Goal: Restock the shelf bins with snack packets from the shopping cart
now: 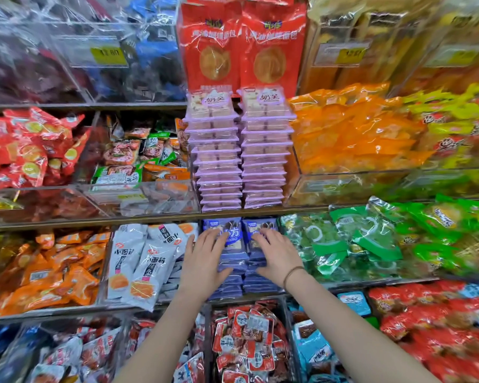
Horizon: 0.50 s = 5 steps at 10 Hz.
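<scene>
Left hand (202,261) and right hand (278,254) are resting flat, fingers spread (gripping nothing), on the blue packet stacks (237,255); white packets (138,261) are lying just left.

The shelf board (233,212) sits low over the two stacks of blue packets (234,261), so there is only a thin gap above them. The left hand (205,261) and the right hand (277,255) lie flat on the front of the stacks. White packets (138,261) crowd the left side and green packets (329,244) crowd the right, so there is no room to slip in sideways. The open way in is from the front, above the red packets (246,341) in the bin below.
</scene>
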{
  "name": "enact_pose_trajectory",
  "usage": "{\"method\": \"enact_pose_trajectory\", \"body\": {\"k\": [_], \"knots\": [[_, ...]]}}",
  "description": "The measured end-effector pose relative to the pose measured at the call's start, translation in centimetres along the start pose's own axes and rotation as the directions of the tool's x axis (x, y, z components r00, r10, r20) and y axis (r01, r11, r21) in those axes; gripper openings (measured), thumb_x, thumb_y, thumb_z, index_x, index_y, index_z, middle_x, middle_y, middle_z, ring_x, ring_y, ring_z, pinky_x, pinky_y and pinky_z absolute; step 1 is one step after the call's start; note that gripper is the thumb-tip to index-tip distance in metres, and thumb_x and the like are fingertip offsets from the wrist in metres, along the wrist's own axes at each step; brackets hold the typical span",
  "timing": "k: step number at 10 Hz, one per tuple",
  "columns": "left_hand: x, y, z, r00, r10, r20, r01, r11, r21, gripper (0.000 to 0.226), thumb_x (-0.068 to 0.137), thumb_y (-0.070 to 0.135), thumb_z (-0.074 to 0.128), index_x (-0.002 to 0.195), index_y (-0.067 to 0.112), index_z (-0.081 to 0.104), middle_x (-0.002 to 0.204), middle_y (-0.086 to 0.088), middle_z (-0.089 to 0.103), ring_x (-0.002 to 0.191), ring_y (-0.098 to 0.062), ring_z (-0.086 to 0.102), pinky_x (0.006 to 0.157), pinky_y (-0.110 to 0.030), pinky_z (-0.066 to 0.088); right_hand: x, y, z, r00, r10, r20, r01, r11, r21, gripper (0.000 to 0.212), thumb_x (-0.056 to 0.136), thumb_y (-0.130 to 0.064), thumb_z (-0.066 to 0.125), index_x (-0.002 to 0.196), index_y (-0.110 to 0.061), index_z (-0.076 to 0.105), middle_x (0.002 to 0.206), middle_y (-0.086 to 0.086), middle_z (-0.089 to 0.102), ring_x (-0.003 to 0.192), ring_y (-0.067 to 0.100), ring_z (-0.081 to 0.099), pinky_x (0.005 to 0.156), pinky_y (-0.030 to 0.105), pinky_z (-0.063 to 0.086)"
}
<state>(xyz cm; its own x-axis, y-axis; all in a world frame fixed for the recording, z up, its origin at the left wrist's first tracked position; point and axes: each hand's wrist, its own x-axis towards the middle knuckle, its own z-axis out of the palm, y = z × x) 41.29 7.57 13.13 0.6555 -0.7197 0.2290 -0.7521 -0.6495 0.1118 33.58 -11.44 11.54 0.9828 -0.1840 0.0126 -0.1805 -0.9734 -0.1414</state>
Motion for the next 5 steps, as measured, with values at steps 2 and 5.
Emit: {"method": "enact_pose_trajectory", "body": {"k": [2, 5], "knots": [[-0.4, 0.6, -0.2, 0.997, -0.009, 0.070, 0.010, 1.000, -0.011, 0.074, 0.077, 0.051, 0.069, 0.139, 0.017, 0.047, 0.151, -0.007, 0.037, 0.141, -0.027, 0.033, 0.115, -0.053, 0.019, -0.4, 0.0, -1.2, 0.998, -0.050, 0.043, 0.047, 0.997, 0.065, 0.076, 0.079, -0.041, 0.067, 0.141, -0.022, 0.029, 0.152, 0.001, 0.020, 0.139, 0.020, 0.022, 0.115, 0.036, 0.021], [-0.7, 5.2, -3.2, 0.982, 0.089, -0.165, -0.127, 0.964, -0.233, 0.048, 0.072, 0.021, 0.081, 0.116, 0.010, 0.064, 0.117, -0.006, 0.064, 0.106, -0.028, 0.062, 0.089, -0.046, 0.051, -9.1, 1.6, -6.2, 0.950, 0.269, -0.160, -0.155, 0.848, 0.507, 0.042, 0.095, -0.034, 0.047, 0.135, -0.026, 0.043, 0.145, -0.011, 0.034, 0.133, 0.005, 0.033, 0.111, 0.024, 0.030]]}}
